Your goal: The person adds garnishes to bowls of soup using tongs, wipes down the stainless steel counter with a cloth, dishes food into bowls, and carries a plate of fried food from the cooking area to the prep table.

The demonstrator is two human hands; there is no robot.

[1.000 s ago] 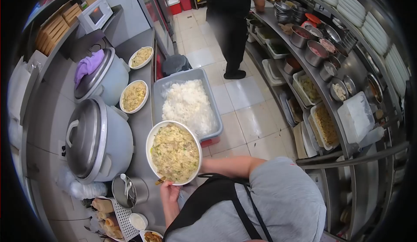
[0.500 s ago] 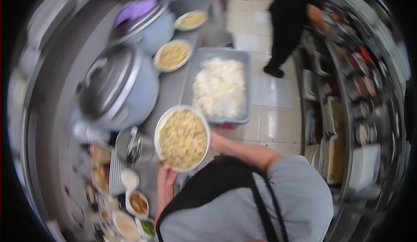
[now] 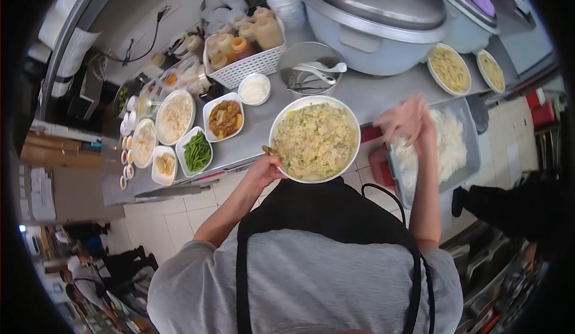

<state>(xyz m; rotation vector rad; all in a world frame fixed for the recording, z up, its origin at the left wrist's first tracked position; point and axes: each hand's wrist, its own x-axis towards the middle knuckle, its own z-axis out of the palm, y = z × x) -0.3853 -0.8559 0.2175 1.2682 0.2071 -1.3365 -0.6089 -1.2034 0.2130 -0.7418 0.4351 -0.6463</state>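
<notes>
My left hand (image 3: 263,171) grips the left rim of a white bowl (image 3: 357,145) heaped with fried rice (image 3: 314,139), its thumb on the edge. The bowl is held in front of my apron, close to the counter's edge. My right hand (image 3: 412,123), blurred by motion, is off the bowl and to its right, with fingers spread and nothing visible in them. It is over the near left part of a grey tub (image 3: 476,148) of white rice (image 3: 449,148); whether it touches the rice I cannot tell.
Along the steel counter (image 3: 374,88) stand a metal pot with utensils (image 3: 311,70), a large lidded rice cooker (image 3: 371,34), a basket of sauce bottles (image 3: 248,64) and a dish of green vegetables (image 3: 195,152). Two plates of food (image 3: 449,67) sit at the right. Another person's dark-clothed leg (image 3: 503,205) is behind the tub.
My view has turned left toward the counter. The right hand has let go of the bowl and moved right, over the tub. The left hand still holds the bowl.
</notes>
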